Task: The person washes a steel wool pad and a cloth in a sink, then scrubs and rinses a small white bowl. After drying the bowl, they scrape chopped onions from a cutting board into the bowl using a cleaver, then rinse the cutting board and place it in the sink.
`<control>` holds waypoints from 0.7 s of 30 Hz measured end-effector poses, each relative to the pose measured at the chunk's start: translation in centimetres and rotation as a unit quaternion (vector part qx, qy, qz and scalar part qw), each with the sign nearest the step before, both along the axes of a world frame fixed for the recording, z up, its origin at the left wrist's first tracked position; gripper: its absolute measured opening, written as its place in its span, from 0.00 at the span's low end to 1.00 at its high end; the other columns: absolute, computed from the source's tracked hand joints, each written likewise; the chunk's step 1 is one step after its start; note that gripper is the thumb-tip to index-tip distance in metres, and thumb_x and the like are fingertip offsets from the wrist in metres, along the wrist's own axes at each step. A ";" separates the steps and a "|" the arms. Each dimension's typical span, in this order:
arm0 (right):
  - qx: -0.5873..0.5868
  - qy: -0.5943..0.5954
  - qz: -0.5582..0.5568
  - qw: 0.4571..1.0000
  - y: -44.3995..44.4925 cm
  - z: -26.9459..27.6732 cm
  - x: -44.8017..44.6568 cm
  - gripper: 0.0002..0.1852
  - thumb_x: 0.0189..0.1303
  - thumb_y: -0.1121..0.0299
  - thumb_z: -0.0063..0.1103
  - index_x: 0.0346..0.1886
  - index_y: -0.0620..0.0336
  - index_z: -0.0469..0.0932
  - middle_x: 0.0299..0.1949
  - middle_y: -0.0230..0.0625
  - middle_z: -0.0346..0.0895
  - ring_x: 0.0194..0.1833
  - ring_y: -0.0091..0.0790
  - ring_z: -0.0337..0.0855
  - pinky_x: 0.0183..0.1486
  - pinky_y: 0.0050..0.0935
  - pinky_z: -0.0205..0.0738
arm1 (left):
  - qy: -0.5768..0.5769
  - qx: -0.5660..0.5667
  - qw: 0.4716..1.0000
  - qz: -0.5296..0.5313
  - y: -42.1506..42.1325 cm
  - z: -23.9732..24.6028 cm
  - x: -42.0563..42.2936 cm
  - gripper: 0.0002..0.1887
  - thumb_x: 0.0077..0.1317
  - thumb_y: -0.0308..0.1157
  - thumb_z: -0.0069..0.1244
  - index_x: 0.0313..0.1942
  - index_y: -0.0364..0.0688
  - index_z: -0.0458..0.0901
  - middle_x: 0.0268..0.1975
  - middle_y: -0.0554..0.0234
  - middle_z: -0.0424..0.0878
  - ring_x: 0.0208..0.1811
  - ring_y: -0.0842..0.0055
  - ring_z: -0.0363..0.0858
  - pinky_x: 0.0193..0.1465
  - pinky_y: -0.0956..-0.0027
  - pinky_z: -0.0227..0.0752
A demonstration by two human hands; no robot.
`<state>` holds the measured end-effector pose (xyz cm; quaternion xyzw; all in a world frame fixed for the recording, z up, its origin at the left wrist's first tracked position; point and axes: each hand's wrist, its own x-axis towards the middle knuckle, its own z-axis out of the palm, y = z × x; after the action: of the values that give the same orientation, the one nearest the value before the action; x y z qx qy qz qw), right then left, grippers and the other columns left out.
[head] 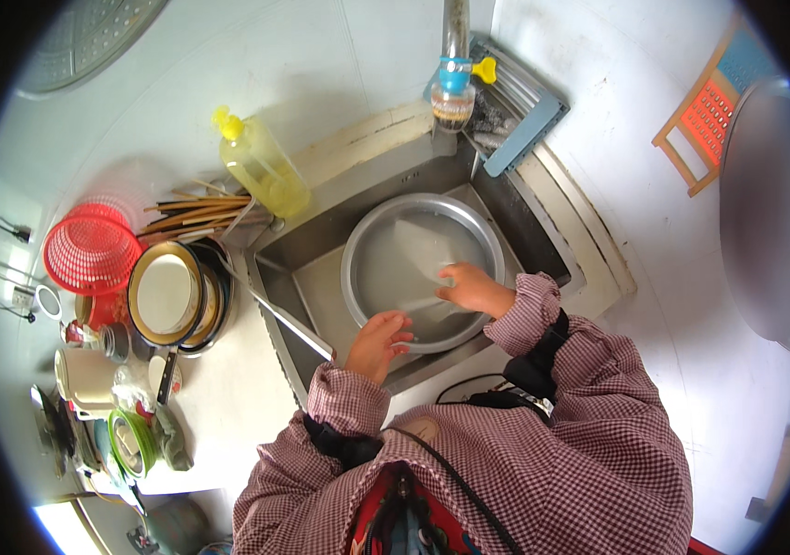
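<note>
A round metal basin (353, 260) sits in the stainless steel sink (312, 277), with greyish water inside. My left hand (378, 343) is over the basin's near left rim, fingers slightly curled and apart, holding nothing that shows. Over the right part of the basin is my right hand (471, 288), its fingers spread and pointing left above or at the water; nothing shows in it. Above the far side of the sink hangs a faucet with a blue and clear filter tip (453, 104) and a yellow lever.
Left of the sink stand a yellow pump bottle (266, 170), chopsticks (194, 211), a red plastic basket (90, 253), stacked enamel dishes (165, 293) and a black-handled knife (167, 374). A blue-grey rack (523, 135) occupies the back right corner; a grater (707, 114) hangs at right.
</note>
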<state>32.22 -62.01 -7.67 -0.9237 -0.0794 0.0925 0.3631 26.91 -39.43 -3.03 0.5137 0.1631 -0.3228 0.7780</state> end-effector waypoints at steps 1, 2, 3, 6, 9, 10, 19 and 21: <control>-0.023 0.020 0.014 0.999 0.4 -1.0 -0.3 0.26 0.48 0.57 0.62 0.46 0.66 0.75 0.41 0.53 0.77 0.47 0.50 0.76 0.52 0.37 0.69 | 0.013 0.000 1.000 -0.008 0.0 -0.5 -0.3 0.14 0.66 0.36 0.45 0.48 0.39 0.71 0.44 0.62 0.76 0.41 0.74 0.75 0.42 0.71 0.69; -0.013 0.071 0.016 0.997 0.7 -1.9 -0.2 0.28 0.46 0.56 0.63 0.46 0.68 0.74 0.44 0.55 0.76 0.47 0.51 0.76 0.51 0.38 0.69 | 0.024 0.005 1.000 -0.016 0.0 -0.9 -0.6 0.15 0.66 0.37 0.46 0.48 0.39 0.70 0.45 0.62 0.76 0.41 0.74 0.74 0.43 0.70 0.69; -0.013 0.102 0.011 0.995 0.6 -2.6 0.1 0.28 0.46 0.56 0.64 0.46 0.69 0.74 0.44 0.55 0.76 0.47 0.51 0.77 0.50 0.38 0.70 | 0.024 0.000 1.000 -0.019 0.1 -1.4 -0.8 0.15 0.66 0.37 0.46 0.49 0.39 0.70 0.45 0.62 0.75 0.41 0.74 0.74 0.43 0.70 0.69; -0.041 0.163 -0.007 0.986 0.4 -4.0 1.8 0.29 0.43 0.57 0.65 0.46 0.69 0.74 0.45 0.54 0.76 0.47 0.49 0.77 0.49 0.38 0.71 | 0.036 -0.010 0.999 -0.017 0.3 -2.9 -1.3 0.16 0.65 0.37 0.47 0.49 0.39 0.70 0.46 0.62 0.74 0.42 0.73 0.74 0.44 0.70 0.69; -0.073 0.156 -0.056 0.983 0.0 -4.8 3.8 0.32 0.40 0.57 0.68 0.47 0.69 0.74 0.45 0.53 0.77 0.48 0.48 0.78 0.49 0.37 0.72 | 0.057 0.001 0.998 -0.001 0.4 -4.2 -1.3 0.18 0.64 0.37 0.49 0.50 0.39 0.69 0.47 0.61 0.73 0.42 0.73 0.74 0.44 0.69 0.69; -0.080 0.164 -0.073 0.981 -0.1 -5.1 4.3 0.33 0.39 0.57 0.69 0.47 0.69 0.73 0.45 0.53 0.77 0.48 0.48 0.77 0.50 0.36 0.72 | 0.065 0.016 0.998 0.007 0.3 -4.5 -1.1 0.18 0.63 0.37 0.49 0.50 0.39 0.69 0.47 0.61 0.73 0.43 0.72 0.73 0.44 0.68 0.69; -0.242 0.296 -0.076 0.921 1.1 -12.0 6.8 0.67 0.27 0.46 0.76 0.68 0.66 0.42 0.68 0.56 0.46 0.67 0.60 0.47 0.68 0.44 0.45 | 0.116 0.023 0.990 0.082 0.6 -7.1 0.9 0.23 0.62 0.38 0.51 0.55 0.42 0.65 0.49 0.61 0.69 0.44 0.67 0.72 0.42 0.64 0.73; -0.222 0.340 -0.108 0.908 2.0 -13.7 6.1 0.62 0.30 0.46 0.74 0.66 0.61 0.43 0.65 0.54 0.47 0.65 0.57 0.47 0.66 0.42 0.46 | 0.130 0.014 0.986 0.105 0.8 -7.5 1.4 0.25 0.62 0.40 0.51 0.56 0.42 0.64 0.51 0.59 0.67 0.46 0.65 0.71 0.44 0.62 0.73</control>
<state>38.33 -60.04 -21.36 -0.8962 0.1713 0.3762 0.1612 28.27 -38.67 -10.53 0.4588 0.3200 -0.3010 0.7723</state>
